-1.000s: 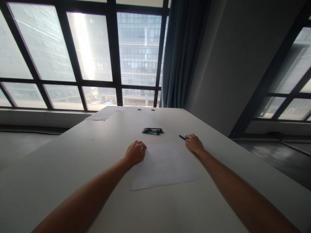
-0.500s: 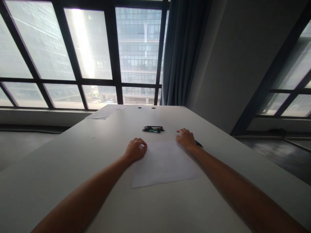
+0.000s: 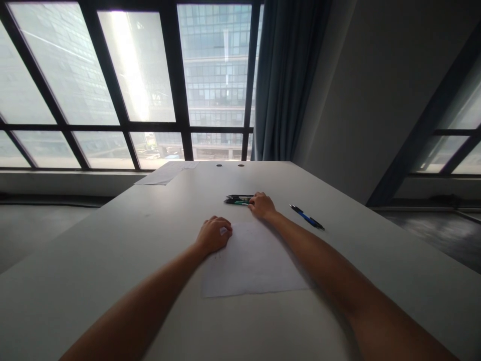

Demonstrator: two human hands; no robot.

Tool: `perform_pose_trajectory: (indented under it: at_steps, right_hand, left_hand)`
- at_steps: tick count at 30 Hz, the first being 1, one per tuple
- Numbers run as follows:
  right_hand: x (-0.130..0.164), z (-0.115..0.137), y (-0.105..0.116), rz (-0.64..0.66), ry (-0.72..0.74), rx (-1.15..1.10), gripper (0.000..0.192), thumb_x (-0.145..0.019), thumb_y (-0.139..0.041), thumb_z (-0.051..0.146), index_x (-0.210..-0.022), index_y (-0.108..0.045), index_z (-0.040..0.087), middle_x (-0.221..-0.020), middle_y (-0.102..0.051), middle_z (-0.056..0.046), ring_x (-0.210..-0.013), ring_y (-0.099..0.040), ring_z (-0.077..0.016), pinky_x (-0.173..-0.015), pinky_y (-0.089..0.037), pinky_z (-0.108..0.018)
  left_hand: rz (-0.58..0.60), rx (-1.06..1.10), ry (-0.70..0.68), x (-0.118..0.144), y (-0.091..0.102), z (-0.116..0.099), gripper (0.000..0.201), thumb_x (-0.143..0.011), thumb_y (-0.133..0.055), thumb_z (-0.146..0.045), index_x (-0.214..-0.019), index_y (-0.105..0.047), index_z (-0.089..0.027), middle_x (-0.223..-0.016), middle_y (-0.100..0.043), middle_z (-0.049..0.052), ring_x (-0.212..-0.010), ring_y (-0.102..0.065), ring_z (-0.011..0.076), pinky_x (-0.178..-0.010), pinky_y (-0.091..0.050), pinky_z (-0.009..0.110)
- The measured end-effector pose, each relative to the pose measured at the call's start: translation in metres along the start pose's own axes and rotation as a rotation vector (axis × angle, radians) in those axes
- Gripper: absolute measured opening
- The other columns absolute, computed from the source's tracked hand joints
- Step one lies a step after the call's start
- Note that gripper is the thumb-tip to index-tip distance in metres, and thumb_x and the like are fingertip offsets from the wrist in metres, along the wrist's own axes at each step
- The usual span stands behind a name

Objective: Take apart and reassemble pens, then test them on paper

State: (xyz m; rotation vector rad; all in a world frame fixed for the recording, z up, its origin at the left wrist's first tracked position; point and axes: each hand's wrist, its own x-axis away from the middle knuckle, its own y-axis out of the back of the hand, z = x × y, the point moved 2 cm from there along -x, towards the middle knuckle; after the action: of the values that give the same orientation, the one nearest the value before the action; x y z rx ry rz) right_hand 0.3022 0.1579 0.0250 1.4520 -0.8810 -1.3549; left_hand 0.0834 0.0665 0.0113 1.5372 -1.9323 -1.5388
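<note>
On table: R hand touches pens; L hand on paper.

A: Legible text, labels, brands or numbers?
B: None. Faint marks on the white sheet under the hands and the far papers are too small to read.

Our right hand is no longer at the right edge of the sheet of paper: a second ago it lay there on the blue pen, and now it reaches farther across the surface, fingertips touching the right end of the bundle of pens. The blue pen lies alone and uncovered, nearer the right edge of the surface, well apart from our hand.
</note>
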Motion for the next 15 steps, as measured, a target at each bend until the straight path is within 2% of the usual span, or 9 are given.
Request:
perform_pose_trajectory:
  at_steps: [6,15]
  right_hand:
    - [-0.0003,0.0054,0.0002,0.006,0.023,0.006,0.016,-0.086,-0.061,0.031,-0.092,-0.07,0.019,-0.103,-0.064,-0.008,-0.099,-0.053,-0.022,-0.084,-0.04,-0.031]
    - [0.0015,0.0028,-0.0023,0.025,0.024,0.012,0.016,-0.088,-0.058,0.028,-0.096,-0.068,0.019,-0.109,-0.062,-0.009,-0.104,-0.054,-0.0226,-0.085,-0.04,-0.032]
  left_hand:
    - [0.003,-0.012,0.009,0.0,0.0013,-0.0017,0.014,-0.077,-0.06,-0.024,-0.082,-0.072,-0.026,-0.104,-0.071,0.0,-0.102,-0.058,0.0228,-0.096,-0.045,0.041]
    - [0.009,-0.034,0.017,0.0007,0.0015,-0.0032,0.016,-0.078,-0.058,-0.024,-0.084,-0.072,-0.026,-0.106,-0.071,-0.001,-0.104,-0.058,0.0233,-0.095,-0.044,0.04]
